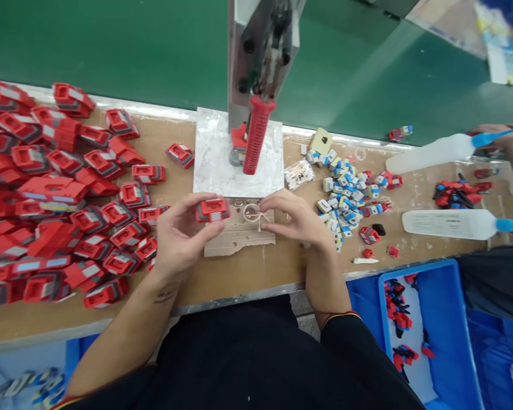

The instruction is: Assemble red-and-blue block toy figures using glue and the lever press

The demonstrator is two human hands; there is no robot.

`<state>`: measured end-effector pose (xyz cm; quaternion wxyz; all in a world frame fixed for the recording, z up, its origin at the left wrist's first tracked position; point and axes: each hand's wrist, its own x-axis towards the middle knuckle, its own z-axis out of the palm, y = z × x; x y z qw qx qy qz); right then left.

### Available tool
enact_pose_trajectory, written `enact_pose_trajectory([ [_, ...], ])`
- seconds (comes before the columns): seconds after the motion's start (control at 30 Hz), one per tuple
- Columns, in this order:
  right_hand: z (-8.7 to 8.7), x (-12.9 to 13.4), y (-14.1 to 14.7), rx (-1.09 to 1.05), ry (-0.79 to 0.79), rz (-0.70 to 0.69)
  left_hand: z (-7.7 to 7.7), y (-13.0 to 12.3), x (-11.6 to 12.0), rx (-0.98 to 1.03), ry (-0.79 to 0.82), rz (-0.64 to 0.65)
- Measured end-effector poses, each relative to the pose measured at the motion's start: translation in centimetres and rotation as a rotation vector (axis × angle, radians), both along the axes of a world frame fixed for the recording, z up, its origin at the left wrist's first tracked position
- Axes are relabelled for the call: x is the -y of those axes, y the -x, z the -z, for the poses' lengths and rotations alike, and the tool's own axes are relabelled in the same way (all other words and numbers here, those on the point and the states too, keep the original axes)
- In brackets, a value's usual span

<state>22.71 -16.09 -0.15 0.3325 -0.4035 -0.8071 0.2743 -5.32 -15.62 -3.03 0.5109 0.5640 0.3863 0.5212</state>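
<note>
So the left hand point(175, 236) has a red piece point(212, 210) pinched between thumb and fingers, held up just over the left end of a torn cardboard strip point(239, 244). The right hand point(297, 218) is at a little round dish point(245, 214) on that same strip, thumb and fingertips right by some thin white sticks point(259, 226) lying across it. Can't really tell if those fingers are closed on a stick or just around it.

Behind the strip there's a metal plate point(211, 154) with a press sitting over it, red handle point(257, 134) pointing down. Huge pile of red parts point(55, 191) off to the left. On the right, a bundle of cotton swabs point(299, 173), then a heap of small blue, white and yellow bits point(346, 196), plus a squeeze bottle point(448, 223) with a blue nozzle lying on its side.
</note>
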Motion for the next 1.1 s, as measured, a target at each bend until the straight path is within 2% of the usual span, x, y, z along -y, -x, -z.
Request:
enact_pose_trajectory([
  [0.03,-0.3,0.1,-1.3,-0.029,-0.028,0.089,-0.1,0.0,-0.1,0.074,0.022,0.000],
  [0.1,-1.1,0.3,-4.4,-0.041,-0.114,0.391,-0.4,0.0,-0.4,0.253,0.077,0.018],
  [0.13,-1.5,0.2,-6.1,0.001,-0.160,0.555,-0.7,-0.1,-0.5,0.333,0.116,0.031],
  [0.17,-1.7,-0.1,-7.6,0.101,-0.162,0.656,-1.0,-0.3,-0.6,0.399,0.155,0.044],
  [0.2,-1.9,-0.6,-8.9,0.225,-0.139,0.697,-1.3,-0.4,-0.6,0.449,0.187,0.054],
  [0.33,-0.9,-4.4,-11.2,0.652,0.019,0.604,-1.8,-0.8,-0.6,0.556,0.237,0.078],
  [0.47,0.1,-7.4,-11.2,0.789,0.145,0.560,-1.5,-0.8,-0.6,0.616,0.257,0.055],
  [0.57,-0.3,-6.1,-11.0,0.599,0.094,0.628,-1.2,-0.8,-0.5,0.620,0.249,0.047],
  [0.67,-0.8,-2.1,-9.4,0.133,-0.010,0.683,-1.1,-0.9,-0.1,0.578,0.235,0.079],
  [0.73,-1.0,0.8,-7.0,-0.205,-0.025,0.596,-1.0,-1.0,0.3,0.541,0.240,0.129],
  [0.83,-1.0,3.8,-2.3,-0.490,-0.009,0.440,-0.8,-1.3,0.9,0.479,0.248,0.219],
  [0.97,-1.2,5.0,2.3,-0.600,0.029,0.349,-0.5,-1.6,1.4,0.429,0.237,0.274],
  [1.1,-2.2,5.3,4.1,-0.448,0.051,0.385,-0.8,-1.7,1.5,0.390,0.198,0.282],
])
